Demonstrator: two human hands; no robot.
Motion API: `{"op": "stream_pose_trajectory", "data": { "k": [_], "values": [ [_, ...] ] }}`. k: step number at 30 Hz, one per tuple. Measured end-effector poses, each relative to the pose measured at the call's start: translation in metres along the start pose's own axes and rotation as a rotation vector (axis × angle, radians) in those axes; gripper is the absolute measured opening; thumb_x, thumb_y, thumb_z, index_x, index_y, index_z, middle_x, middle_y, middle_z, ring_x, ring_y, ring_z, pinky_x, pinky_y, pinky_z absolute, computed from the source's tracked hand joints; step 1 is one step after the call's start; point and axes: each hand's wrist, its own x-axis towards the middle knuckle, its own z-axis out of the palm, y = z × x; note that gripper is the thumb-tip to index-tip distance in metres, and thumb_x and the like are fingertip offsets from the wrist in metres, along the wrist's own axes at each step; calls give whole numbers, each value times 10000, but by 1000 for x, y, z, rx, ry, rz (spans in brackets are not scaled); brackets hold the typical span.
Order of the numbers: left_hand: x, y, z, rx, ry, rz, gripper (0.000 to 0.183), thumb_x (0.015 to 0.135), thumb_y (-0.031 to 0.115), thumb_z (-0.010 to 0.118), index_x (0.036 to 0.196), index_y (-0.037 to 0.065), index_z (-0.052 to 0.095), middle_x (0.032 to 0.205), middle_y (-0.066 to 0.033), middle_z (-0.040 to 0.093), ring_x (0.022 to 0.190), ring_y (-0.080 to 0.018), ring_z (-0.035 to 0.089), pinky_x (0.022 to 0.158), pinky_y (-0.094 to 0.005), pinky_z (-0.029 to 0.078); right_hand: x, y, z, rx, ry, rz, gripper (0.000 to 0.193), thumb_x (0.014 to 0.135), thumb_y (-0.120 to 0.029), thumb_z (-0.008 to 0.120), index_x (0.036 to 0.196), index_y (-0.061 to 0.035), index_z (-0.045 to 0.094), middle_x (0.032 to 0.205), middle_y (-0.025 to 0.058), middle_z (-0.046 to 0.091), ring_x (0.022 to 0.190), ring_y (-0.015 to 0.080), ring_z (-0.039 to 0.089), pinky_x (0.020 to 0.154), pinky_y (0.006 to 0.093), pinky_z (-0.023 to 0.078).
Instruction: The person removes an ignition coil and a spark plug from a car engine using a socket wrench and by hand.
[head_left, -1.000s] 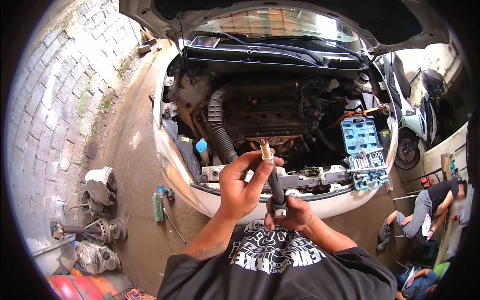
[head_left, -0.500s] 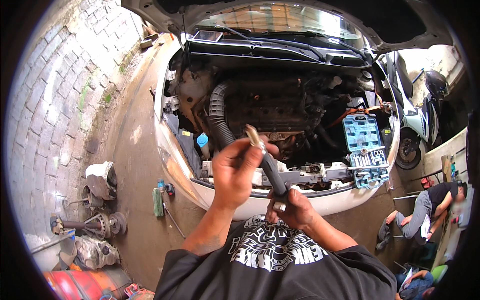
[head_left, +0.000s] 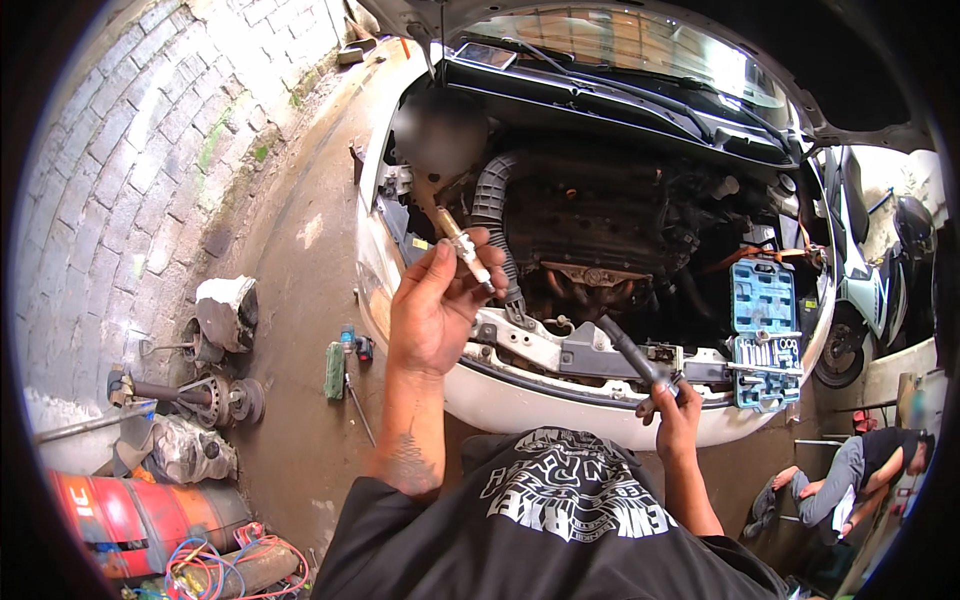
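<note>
Red drum [head_left: 190,520], far left; contents hidden. Left hand [head_left: 433,322]: thumb and fingers drawn together on a spark plug [head_left: 464,250], held tilted over the left side of the engine bay [head_left: 590,215]. Change: the spark plug is now parted from the black tube [head_left: 628,345], so each can be handled alone. Right hand [head_left: 676,412]: curled round the black tube's lower end. Blue case [head_left: 764,283], farther right: open, sockets [head_left: 764,354] in its lower half.

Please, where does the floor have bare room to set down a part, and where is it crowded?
On the left, the floor looks bare between the metal disc and the green object, and farther ahead between the brick wall and the white car. It is crowded at lower left, where the red barrel and coloured hoses lie close together.
</note>
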Motion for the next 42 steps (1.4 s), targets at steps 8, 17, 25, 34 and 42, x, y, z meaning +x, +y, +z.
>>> {"op": "stream_pose_trajectory", "data": {
  "k": [8, 17, 25, 34, 42],
  "values": [
    [-9, -15, 2, 5, 12, -77, 400, 1097, 297, 473, 1293, -7, 643, 1104, -168, 720, 920, -240, 682, 865, -385, 536, 16, 8, -11, -1, 92, 11, 305, 978, -282, 698, 909, 3, 614, 725, 59, 618, 573, 159, 629, 501, 273, 457],
    [-16, -15, 4, 117, -66, -56, 400, 1094, 306, 486, 1296, 1, 646, 1091, -170, 718, 940, -230, 689, 859, -356, 545, 19, 16, -11, -22, 104, 37, 306, 986, -279, 695, 884, -7, 597, 692, 67, 615, 554, 167, 625, 493, 272, 459],
    [-18, -16, 8, 370, -90, 99, 301, 1023, 208, 645, 1237, -2, 671, 1057, -135, 733, 952, -200, 687, 881, -341, 538, 20, 16, -8, -32, 84, 53, 290, 1000, -267, 678, 890, -8, 605, 696, 71, 629, 562, 175, 642, 491, 267, 462],
    [-18, -21, 9, 470, -113, 167, 285, 940, 8, 724, 1222, 15, 681, 1100, -96, 731, 1043, -155, 692, 912, -270, 543, 23, 23, -15, -10, 76, 91, 343, 966, -280, 726, 969, 53, 647, 812, 90, 652, 603, 169, 652, 520, 278, 477],
    [-19, -21, 1, 548, -91, 169, 244, 968, 80, 705, 1197, -2, 677, 1086, -112, 733, 975, -144, 684, 879, -272, 537, 22, 20, -10, -77, 106, 112, 366, 969, -305, 719, 951, 51, 638, 772, 90, 651, 584, 168, 640, 528, 277, 472]
  ]
}}
